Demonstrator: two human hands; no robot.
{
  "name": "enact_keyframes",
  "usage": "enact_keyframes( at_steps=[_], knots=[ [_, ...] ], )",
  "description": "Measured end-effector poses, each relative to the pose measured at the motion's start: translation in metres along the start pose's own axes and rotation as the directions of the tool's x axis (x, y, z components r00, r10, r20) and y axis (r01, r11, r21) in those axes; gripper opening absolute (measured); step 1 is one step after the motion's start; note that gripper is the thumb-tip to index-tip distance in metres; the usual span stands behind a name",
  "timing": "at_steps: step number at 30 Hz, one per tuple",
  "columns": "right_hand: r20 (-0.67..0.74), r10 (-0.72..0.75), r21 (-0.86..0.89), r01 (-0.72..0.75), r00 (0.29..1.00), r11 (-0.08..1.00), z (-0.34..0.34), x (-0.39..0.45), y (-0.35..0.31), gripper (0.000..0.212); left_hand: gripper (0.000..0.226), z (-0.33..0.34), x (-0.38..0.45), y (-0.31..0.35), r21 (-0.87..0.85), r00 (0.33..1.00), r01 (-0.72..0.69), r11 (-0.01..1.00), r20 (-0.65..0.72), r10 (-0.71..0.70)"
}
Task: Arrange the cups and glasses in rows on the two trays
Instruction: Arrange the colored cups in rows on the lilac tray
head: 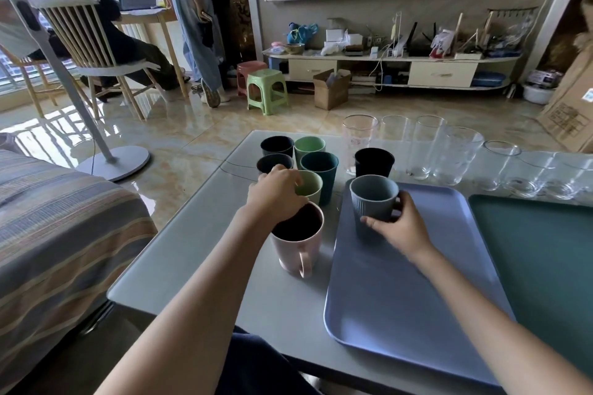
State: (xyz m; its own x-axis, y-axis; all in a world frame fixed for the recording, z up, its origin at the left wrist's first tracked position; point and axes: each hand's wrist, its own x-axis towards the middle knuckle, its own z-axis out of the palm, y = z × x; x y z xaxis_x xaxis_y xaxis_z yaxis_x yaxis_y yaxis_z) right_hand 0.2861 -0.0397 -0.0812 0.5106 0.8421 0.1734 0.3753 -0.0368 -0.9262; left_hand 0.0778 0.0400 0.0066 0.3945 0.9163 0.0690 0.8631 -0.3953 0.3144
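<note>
My right hand (398, 228) grips a grey-blue ribbed cup (372, 199) that stands at the far left corner of the lavender tray (401, 292). A teal tray (545, 266) lies to its right. My left hand (276, 196) is over the rim of a pink mug (296, 247), fingers reaching to a light green cup (311, 184). Behind stand a teal cup (321, 170), two dark cups (276, 146), another green cup (309, 146) and a black cup (373, 162). Several clear glasses (426, 147) line the table's far edge.
The grey table (199, 253) has a striped sofa (48, 218) at its left. On the floor beyond are a fan stand (112, 160), plastic stools (266, 90) and a cardboard box (330, 90). Two people are at the back left.
</note>
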Motion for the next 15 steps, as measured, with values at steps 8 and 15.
enact_keyframes(
  at_steps=[8,15],
  knots=[
    [-0.005,0.049,-0.010,-0.049,0.999,0.999,0.008,0.009,0.010,0.066,0.040,0.012,0.010,0.015,-0.012,0.998,0.062,0.998,0.033,-0.061],
    [0.165,0.171,-0.076,-0.160,0.971,0.984,0.004,0.002,0.016,0.130,0.039,0.025,0.021,0.027,-0.015,0.977,0.209,0.978,0.035,-0.208]
  ],
)
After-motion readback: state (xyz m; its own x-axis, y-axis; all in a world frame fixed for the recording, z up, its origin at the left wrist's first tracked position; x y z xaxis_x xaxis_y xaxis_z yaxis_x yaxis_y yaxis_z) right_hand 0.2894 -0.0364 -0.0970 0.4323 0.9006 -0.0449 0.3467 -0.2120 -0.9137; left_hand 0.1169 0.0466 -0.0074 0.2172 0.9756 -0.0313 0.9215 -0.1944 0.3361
